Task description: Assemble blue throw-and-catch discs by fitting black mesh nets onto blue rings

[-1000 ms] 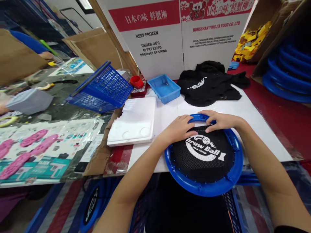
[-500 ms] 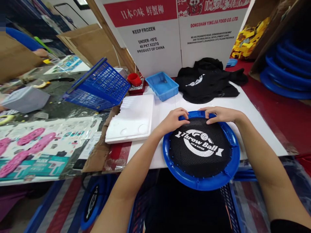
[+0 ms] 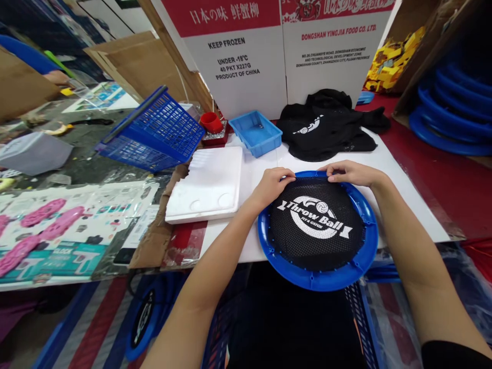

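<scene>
A blue plastic ring (image 3: 368,256) lies in front of me, its near side reaching past the table edge. Over its opening is a round black mesh (image 3: 307,251) with a white "Throw Ball" print. My left hand (image 3: 277,183) pinches the mesh's far edge at the upper left of the ring. At the upper right, my right hand (image 3: 348,173) has its thumb and fingers closed on the same edge. Small pegs show along the ring's near inner side. Beyond the hands lies a heap of black mesh pieces (image 3: 330,128).
A light blue tray (image 3: 265,146), a red cup (image 3: 211,123) and a white foam block (image 3: 203,189) stand left of the ring. Further left leans a blue basket (image 3: 161,133). White cartons (image 3: 249,92) form a wall behind. Blue rings (image 3: 442,133) are stacked at the right.
Both hands have drawn the mesh's far edge away from me, so it now covers more of the ring's far side. The print has shifted slightly the same way.
</scene>
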Demonstrator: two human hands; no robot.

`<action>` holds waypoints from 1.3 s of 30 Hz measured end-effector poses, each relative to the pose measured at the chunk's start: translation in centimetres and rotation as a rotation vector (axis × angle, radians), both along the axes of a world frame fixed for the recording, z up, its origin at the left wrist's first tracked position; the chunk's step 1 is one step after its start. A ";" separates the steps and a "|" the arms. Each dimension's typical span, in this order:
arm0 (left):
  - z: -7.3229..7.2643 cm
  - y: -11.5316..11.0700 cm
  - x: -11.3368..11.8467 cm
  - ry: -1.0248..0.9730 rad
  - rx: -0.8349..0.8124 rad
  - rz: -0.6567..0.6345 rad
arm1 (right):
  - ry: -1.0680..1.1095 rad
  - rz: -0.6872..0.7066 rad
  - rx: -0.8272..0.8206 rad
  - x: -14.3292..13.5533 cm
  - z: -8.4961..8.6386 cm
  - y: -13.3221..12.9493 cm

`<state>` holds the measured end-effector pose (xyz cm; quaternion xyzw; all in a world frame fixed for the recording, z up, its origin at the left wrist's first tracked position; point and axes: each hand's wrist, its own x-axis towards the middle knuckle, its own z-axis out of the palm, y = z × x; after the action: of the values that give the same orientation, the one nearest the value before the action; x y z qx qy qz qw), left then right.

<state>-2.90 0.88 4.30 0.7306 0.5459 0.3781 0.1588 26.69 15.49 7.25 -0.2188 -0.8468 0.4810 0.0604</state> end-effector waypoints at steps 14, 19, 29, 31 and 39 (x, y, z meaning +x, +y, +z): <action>-0.6 0.9 -0.5 -0.291 -0.182 0.059 | 0.002 0.013 -0.064 -0.1 0.1 0.1; -0.4 0.8 -0.2 -0.276 -0.166 0.071 | -0.016 0.008 -0.031 -0.3 0.3 -0.1; -0.8 1.2 -1.4 -0.241 -0.226 0.034 | -0.093 0.031 0.083 -0.4 0.0 0.2; -0.8 1.2 -1.6 -0.241 -0.240 0.028 | -0.108 0.014 0.138 -0.5 0.0 -0.1; -1.0 1.2 -1.3 -0.217 -0.218 0.031 | -0.124 -0.070 0.257 -0.9 0.0 -1.0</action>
<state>-4.19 2.07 3.30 0.6554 0.5746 0.3956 0.2896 25.82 14.54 7.30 -0.2682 -0.8953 0.3519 0.0521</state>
